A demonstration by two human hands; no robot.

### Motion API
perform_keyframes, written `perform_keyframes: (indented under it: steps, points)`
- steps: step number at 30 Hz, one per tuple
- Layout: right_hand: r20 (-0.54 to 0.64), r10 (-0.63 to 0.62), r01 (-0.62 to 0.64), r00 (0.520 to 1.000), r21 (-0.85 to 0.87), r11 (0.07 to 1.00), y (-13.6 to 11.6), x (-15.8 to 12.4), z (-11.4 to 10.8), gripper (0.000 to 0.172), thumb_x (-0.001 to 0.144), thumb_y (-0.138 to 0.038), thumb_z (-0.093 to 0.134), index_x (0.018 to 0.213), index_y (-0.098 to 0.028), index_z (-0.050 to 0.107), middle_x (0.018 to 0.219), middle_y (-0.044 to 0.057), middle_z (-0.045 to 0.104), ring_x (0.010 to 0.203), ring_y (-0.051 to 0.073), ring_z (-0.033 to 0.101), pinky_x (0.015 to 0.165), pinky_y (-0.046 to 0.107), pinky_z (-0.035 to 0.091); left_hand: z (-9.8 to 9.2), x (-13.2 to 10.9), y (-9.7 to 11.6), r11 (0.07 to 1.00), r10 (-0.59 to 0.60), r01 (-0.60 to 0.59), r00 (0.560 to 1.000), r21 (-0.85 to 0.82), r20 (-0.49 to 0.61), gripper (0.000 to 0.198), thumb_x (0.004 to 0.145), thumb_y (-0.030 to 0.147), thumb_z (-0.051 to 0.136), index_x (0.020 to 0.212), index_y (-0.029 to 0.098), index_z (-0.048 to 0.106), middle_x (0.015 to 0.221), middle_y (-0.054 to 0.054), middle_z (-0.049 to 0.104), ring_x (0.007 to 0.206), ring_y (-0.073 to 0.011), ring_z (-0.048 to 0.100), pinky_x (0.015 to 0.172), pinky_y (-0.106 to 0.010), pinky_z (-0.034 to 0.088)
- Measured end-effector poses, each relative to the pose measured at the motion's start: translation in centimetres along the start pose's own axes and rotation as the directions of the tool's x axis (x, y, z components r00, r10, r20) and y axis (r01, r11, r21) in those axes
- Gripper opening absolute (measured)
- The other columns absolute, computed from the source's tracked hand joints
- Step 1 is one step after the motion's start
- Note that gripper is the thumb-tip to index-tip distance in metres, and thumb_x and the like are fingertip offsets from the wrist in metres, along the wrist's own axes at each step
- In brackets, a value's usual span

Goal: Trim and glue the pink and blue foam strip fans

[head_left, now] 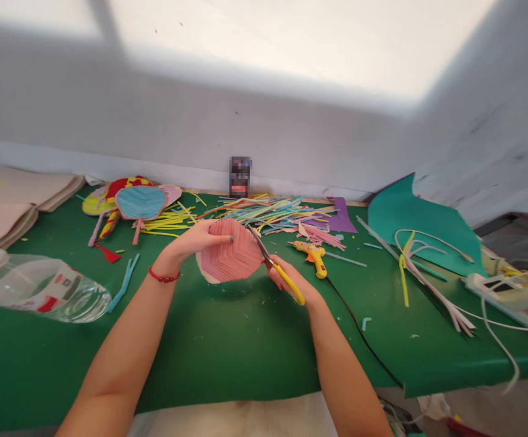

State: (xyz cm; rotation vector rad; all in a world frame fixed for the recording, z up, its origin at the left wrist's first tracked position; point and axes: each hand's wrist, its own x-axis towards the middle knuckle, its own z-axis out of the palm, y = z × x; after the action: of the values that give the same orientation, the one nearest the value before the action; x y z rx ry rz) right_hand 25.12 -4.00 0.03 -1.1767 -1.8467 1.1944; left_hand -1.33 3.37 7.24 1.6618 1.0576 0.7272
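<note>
My left hand [191, 241] is closed on the top left edge of a pink heart-shaped piece [230, 260] made of layered strips, holding it just above the green table cover [227, 346]. My right hand [291, 280] grips yellow-handled scissors [278, 269]. Their blades touch the right edge of the pink piece.
A yellow glue gun [313, 255] with a black cord lies right of the hands. Behind them is a heap of coloured strips [268, 213]. A blue woven heart [140, 203] sits far left, a clear plastic bottle [40, 288] at the near left, a teal sheet [421, 221] and a power strip [510, 292] at the right.
</note>
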Motion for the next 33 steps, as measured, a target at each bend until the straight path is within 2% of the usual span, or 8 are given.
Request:
perform_keyframes:
  steps: [13,19,24,33]
  points:
    - [-0.021,-0.024,0.023,0.999,-0.041,0.999,0.0,0.07,0.08,0.049,0.087,-0.062,0.042,0.108,-0.019,0.051,0.066,-0.006,0.036,0.052,0.008,0.032,0.048,0.021,0.032,0.46,0.0,0.13,0.999,0.046,-0.046,0.999,-0.009,-0.009,0.029,0.07,0.036,0.072,0.092,0.017,0.073,0.094,-0.004,0.075,0.082,-0.022,0.069,0.07,-0.027,0.056]
    - [0.005,0.026,-0.026,1.0,0.0,1.0,0.13,-0.09,0.08,0.049,0.086,-0.063,0.043,0.109,-0.02,0.05,0.063,-0.007,0.038,0.046,0.007,0.036,0.042,0.019,0.033,0.39,0.09,0.11,0.999,0.037,-0.036,0.999,0.009,-0.01,0.029,0.07,0.036,0.073,0.092,0.017,0.073,0.094,-0.004,0.075,0.083,-0.0216,0.069,0.07,-0.027,0.055]
    - [-0.016,0.052,-0.051,0.999,0.062,0.997,-0.07,0.0,0.24,0.047,0.084,-0.062,0.047,0.106,-0.02,0.051,0.059,-0.008,0.036,0.042,0.006,0.035,0.038,0.019,0.031,0.4,0.16,0.08,1.0,0.029,-0.028,0.999,0.013,-0.019,0.03,0.07,0.036,0.073,0.093,0.017,0.073,0.094,-0.004,0.075,0.083,-0.0206,0.068,0.07,-0.026,0.055]
    - [-0.068,0.091,-0.086,0.994,0.077,0.993,-0.46,0.27,0.69,0.043,0.08,-0.059,0.051,0.099,-0.02,0.05,0.057,-0.009,0.035,0.042,0.006,0.031,0.039,0.019,0.026,0.53,0.21,0.27,0.999,-0.016,0.015,1.0,-0.032,-0.018,0.036,0.068,0.037,0.073,0.097,0.016,0.071,0.097,-0.005,0.074,0.086,-0.0213,0.068,0.075,-0.029,0.056]
